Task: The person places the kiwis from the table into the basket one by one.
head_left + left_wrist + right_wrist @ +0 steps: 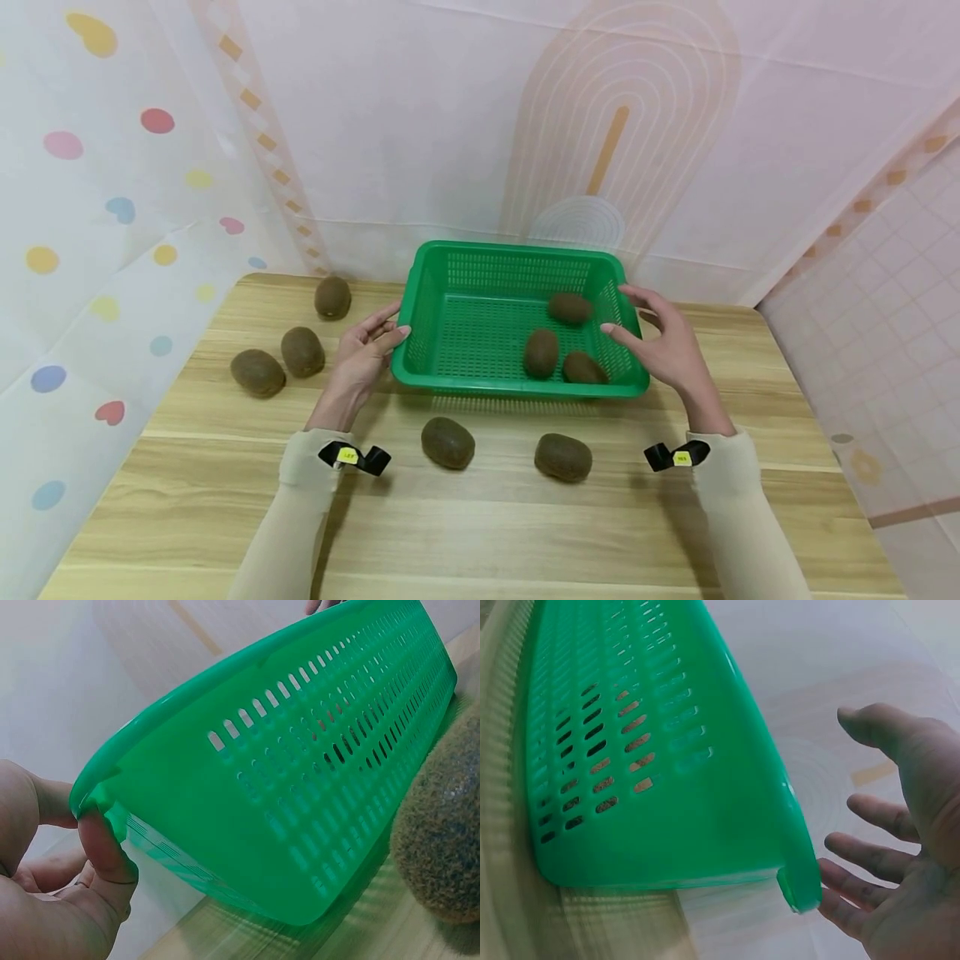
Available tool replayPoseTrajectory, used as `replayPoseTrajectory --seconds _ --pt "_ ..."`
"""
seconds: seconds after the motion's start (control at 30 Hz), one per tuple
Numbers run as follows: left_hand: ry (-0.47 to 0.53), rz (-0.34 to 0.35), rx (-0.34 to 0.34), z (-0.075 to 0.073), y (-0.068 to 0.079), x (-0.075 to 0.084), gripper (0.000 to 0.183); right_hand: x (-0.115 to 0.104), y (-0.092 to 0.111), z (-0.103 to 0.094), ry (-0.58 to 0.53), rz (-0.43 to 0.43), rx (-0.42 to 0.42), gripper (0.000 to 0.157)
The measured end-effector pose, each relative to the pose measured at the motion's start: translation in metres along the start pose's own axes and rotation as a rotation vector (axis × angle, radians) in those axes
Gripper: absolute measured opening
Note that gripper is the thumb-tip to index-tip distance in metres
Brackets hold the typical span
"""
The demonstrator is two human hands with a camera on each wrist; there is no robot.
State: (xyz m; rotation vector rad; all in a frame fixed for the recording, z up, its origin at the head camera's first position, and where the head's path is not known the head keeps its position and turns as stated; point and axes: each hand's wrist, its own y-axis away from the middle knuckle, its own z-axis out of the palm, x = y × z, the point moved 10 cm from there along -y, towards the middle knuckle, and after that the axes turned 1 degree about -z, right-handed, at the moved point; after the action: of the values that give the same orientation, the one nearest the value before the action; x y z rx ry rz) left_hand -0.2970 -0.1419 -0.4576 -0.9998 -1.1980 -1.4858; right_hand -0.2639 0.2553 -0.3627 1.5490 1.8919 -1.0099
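Note:
A green plastic basket [487,387] with slotted walls sits on the table, three brown kiwis inside toward its right end; one is the upright kiwi [541,353]. My left hand [363,354] pinches the basket's left rim, thumb on top and fingers curled beneath the lip, as the left wrist view shows. At the opposite end, my right hand [663,342] has its fingers spread, thumb over the rim in the head view. In the right wrist view its lower fingertips [840,907] are right at the basket's corner, and nothing is in its grasp.
Two kiwis lie in front of the basket, one on the left [447,442] and one on the right [563,457]. Left of my left hand are three more, including a kiwi [332,297] near the back edge. A patterned cloth [420,125] hangs behind the wooden table [480,533].

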Motion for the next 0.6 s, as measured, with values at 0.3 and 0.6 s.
replayPoseTrajectory --seconds 0.3,0.6 --pt "0.01 -0.004 0.006 0.0 0.001 0.0 0.057 -0.034 0.024 -0.003 -0.035 -0.042 -0.045 0.061" --pt "0.01 0.005 0.001 0.0 0.0 0.0 0.057 -0.037 0.038 0.004 -0.069 -0.082 -0.101 0.064"
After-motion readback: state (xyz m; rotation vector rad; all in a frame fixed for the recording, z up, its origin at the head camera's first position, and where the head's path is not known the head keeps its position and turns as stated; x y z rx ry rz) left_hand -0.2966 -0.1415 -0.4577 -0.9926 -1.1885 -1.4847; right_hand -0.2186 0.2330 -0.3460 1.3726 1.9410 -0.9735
